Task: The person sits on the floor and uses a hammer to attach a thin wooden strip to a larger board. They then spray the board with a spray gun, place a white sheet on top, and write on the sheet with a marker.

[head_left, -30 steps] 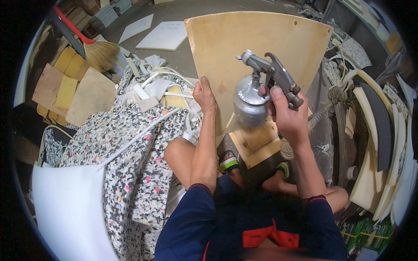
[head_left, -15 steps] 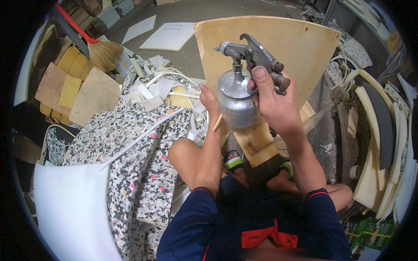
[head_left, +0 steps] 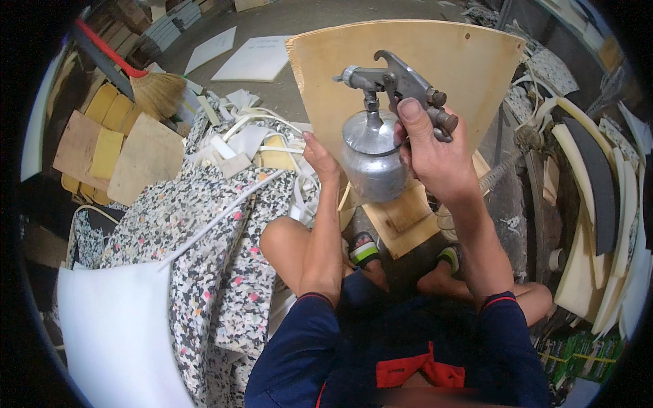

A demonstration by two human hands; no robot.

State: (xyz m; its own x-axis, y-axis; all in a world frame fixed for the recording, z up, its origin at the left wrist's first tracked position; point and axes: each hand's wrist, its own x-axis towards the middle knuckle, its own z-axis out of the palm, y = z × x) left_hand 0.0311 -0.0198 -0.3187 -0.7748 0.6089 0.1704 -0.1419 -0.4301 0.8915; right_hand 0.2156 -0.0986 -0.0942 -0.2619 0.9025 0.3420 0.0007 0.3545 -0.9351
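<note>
My right hand (head_left: 442, 153) is closed round the handle of a metal spray gun (head_left: 401, 81), thumb on the near side. Below the gun's body hangs its round silver cup (head_left: 374, 160), and the nozzle points left. Behind it, a large curved plywood panel (head_left: 408, 51) stands tilted up in front of me. At the panel's lower left edge is my left hand (head_left: 321, 160), closed on that edge as far as I can see; most of its fingers are hidden.
Speckled foam slabs (head_left: 183, 224) and white foam scraps (head_left: 248, 139) are piled at my left, with a white sheet (head_left: 119, 326) nearer. A straw broom (head_left: 156, 92) leans beyond. Small wooden pieces (head_left: 405, 217) lie between my feet. Curved foam strips (head_left: 585, 224) stand at right.
The plywood panel and my left hand have shifted slightly left in the picture. The spray gun stays at nearly the same place in my right hand, its cup tilted a little differently.
</note>
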